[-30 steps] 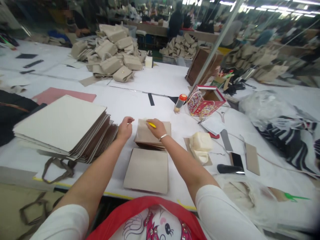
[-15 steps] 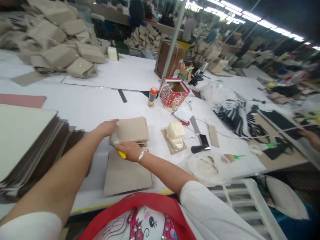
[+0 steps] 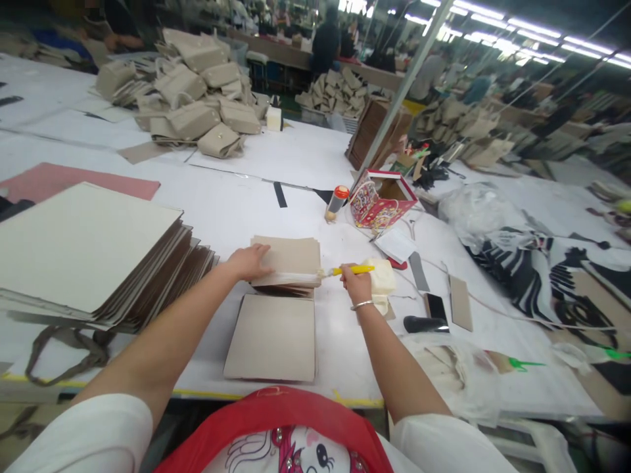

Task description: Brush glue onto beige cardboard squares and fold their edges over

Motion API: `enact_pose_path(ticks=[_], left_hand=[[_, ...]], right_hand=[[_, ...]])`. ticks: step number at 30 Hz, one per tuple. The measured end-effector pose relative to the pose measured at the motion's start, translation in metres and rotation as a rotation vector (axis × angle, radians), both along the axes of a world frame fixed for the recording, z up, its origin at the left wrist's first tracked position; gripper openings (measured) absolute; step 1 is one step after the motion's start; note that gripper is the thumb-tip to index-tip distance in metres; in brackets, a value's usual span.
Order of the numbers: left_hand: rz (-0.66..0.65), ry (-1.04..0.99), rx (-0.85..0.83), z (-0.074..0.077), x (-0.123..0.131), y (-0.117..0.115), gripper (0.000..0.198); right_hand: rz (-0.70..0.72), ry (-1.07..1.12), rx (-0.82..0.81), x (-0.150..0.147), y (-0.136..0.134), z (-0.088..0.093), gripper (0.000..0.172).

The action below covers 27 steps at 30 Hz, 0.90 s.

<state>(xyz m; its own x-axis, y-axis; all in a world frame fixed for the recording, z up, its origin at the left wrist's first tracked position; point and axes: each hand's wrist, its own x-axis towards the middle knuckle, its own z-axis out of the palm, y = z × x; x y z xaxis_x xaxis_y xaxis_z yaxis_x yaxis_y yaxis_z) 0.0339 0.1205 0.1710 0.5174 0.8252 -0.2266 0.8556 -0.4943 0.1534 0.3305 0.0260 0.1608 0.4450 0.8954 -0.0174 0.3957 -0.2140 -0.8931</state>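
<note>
My left hand (image 3: 250,261) lies flat, fingers stretched, on the left edge of a small stack of beige square pieces (image 3: 290,260). My right hand (image 3: 355,281) pinches a yellow-handled brush (image 3: 351,270) whose tip touches the stack's near right edge, where a pale wet stripe shows. A single beige square (image 3: 273,336) lies just in front of the stack. A cream-coloured lump on a cardboard scrap (image 3: 382,284) sits right behind my right hand.
A tall pile of large boards (image 3: 89,249) fills the left. A red patterned box (image 3: 382,197) and an orange-capped bottle (image 3: 337,200) stand beyond the stack. A phone (image 3: 436,306), black handle and strips lie to the right. Beige bags (image 3: 192,92) are heaped far back.
My right hand has moved from the stack's near left corner to its right edge with the brush. My left hand has shifted onto the stack's top. The view has swung back leftward.
</note>
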Motion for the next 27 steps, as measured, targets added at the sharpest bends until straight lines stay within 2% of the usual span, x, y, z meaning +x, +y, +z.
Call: enact_pose_path(ticks=[3,5,7,10,13,16,19,21,23,27], left_hand=[[-0.091,0.005,0.058,0.000,-0.002,-0.014,0.089],[-0.117,0.050,0.050,0.000,0.000,-0.021,0.086],[-0.110,0.088,0.037,0.000,0.003,-0.026,0.080],[-0.102,0.091,0.046,0.000,0.005,-0.027,0.076],[-0.113,0.058,0.045,0.000,0.004,-0.024,0.073],[-0.124,0.011,0.014,0.000,0.000,-0.018,0.068],[-0.117,-0.043,-0.046,0.004,-0.004,-0.013,0.054],[-0.096,-0.085,-0.072,0.009,-0.008,-0.011,0.038],[-0.072,-0.140,-0.070,0.015,-0.012,-0.012,0.026],[-0.026,-0.282,-0.065,0.024,-0.024,-0.020,0.018]], right_hand=[[0.158,-0.232,0.133,-0.003,0.023,0.006,0.034],[0.362,-0.523,0.187,-0.011,0.038,0.004,0.031],[0.550,-0.776,0.144,-0.016,0.042,-0.001,0.030],[0.734,-0.942,0.097,-0.017,0.019,-0.007,0.030],[0.827,-0.929,0.164,-0.010,-0.026,-0.005,0.029],[0.805,-0.792,0.217,-0.004,-0.066,0.003,0.028],[0.600,-0.565,0.237,0.003,-0.080,0.009,0.030],[0.459,-0.432,0.234,0.008,-0.074,0.007,0.032],[0.368,-0.394,0.234,0.011,-0.057,0.001,0.032],[0.362,-0.542,0.314,0.004,-0.007,-0.013,0.031]])
